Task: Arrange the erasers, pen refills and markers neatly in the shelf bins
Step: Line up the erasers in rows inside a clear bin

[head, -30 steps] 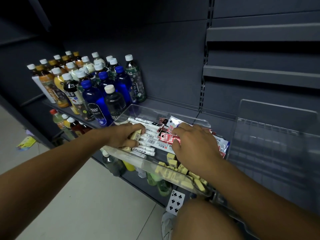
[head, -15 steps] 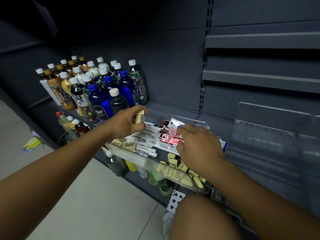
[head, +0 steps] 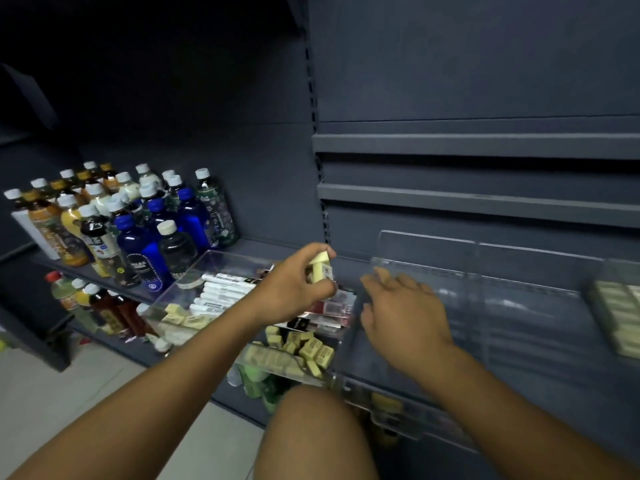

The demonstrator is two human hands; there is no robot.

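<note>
While left hand (head: 294,282) pinches blocky erasers (head: 320,268).

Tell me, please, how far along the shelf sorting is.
Done: an eraser row lies neat at far right. In hand: the left hand holds erasers; the right hand is open by the middle bin. Left: markers, refills and loose erasers share the left bin.

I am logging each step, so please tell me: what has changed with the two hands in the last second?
The left hand picked up pale erasers from the clear bin and lifted them above it. The right hand left the red refill packets and moved right, open. The white markers and bottles stayed.
</note>
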